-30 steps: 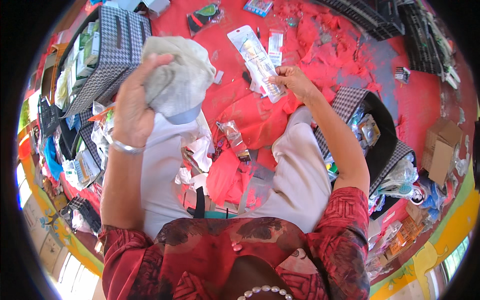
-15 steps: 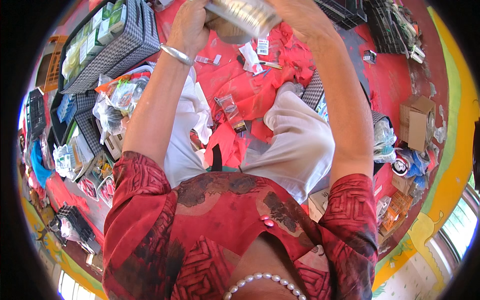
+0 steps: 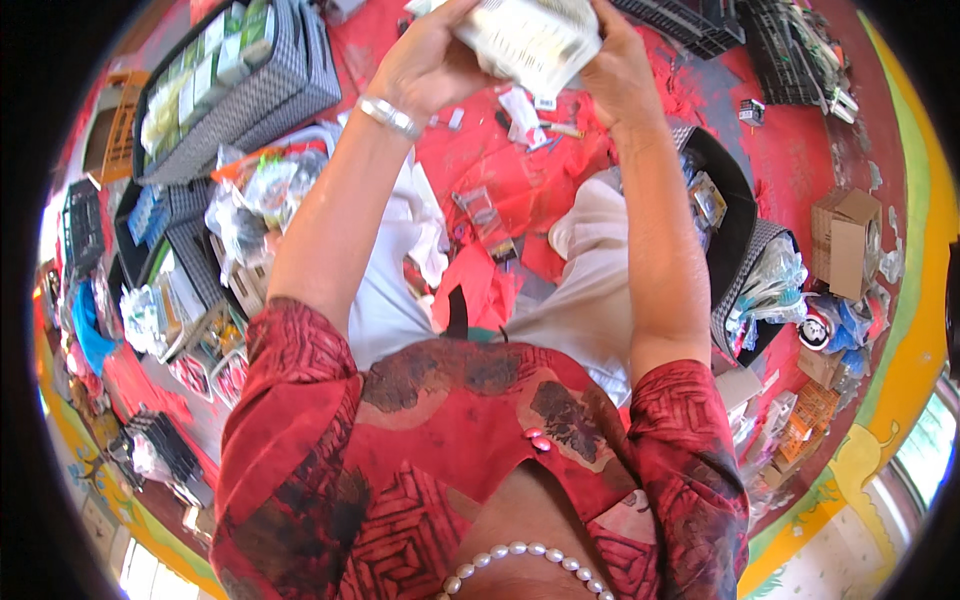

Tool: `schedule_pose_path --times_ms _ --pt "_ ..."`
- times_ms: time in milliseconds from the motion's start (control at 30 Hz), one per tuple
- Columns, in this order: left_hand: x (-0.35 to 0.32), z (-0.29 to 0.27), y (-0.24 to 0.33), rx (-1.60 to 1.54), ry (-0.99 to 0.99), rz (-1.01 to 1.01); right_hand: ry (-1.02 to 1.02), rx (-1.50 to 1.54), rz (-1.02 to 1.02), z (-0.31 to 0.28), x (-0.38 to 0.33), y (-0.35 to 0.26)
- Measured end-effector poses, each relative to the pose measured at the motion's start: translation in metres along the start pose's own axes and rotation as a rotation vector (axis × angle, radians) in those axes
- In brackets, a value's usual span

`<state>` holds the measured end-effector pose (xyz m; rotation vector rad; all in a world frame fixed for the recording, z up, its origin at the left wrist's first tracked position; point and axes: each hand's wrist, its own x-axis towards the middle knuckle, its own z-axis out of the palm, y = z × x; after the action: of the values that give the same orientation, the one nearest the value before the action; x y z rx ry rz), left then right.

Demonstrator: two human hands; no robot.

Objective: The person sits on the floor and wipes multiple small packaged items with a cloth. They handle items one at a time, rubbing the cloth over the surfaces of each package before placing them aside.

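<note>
Near the top edge, a whitish printed packet (image 3: pixel 528 42) with a soft, plastic-looking wrapper is held up between my hands. My left hand (image 3: pixel 432 62) grips its left side, fingers partly hidden behind it. Its right side is held by my right hand (image 3: pixel 622 72), whose fingertips are also partly out of sight. Below the packet, a red sheet (image 3: pixel 550 190) covers the floor between my knees. On it lie a clear package (image 3: pixel 478 208), a white paper piece (image 3: pixel 521 115) and a cutter-like tool (image 3: pixel 564 130).
A checkered basket (image 3: pixel 265 110) filled with green-and-white boxes stands at the far left. Clear bags (image 3: pixel 250 200) bulge beside my left arm. Right of my right arm sits a dark-lined checkered basket (image 3: pixel 728 190). Farther right are a cardboard box (image 3: pixel 850 240) and black crates (image 3: pixel 690 25).
The packet has turned so that its printed face shows more broadly. Both hands have come slightly nearer, and my right forearm has shifted left, uncovering the basket beside it.
</note>
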<state>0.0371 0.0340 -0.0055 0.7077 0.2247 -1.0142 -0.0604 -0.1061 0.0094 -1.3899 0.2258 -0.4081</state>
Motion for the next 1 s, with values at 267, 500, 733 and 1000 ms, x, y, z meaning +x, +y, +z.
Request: schedule_pose_path --times_ms 267,500,733,1000 --pt "0.001 -0.004 0.016 0.076 0.094 0.010 0.431 0.316 0.266 -0.111 -0.001 -0.022" --pt "0.010 0.002 -0.061 0.332 -0.032 -0.143 0.203 0.184 0.020 -0.099 -0.032 -0.042" --pt "0.001 0.018 -0.067 -0.084 -0.575 0.266 0.105 -0.338 0.019 -0.015 -0.033 0.001" --pt "0.000 -0.012 -0.026 -0.194 -0.422 -0.187 -0.221 -0.752 -0.020 -0.002 -0.050 -0.017"
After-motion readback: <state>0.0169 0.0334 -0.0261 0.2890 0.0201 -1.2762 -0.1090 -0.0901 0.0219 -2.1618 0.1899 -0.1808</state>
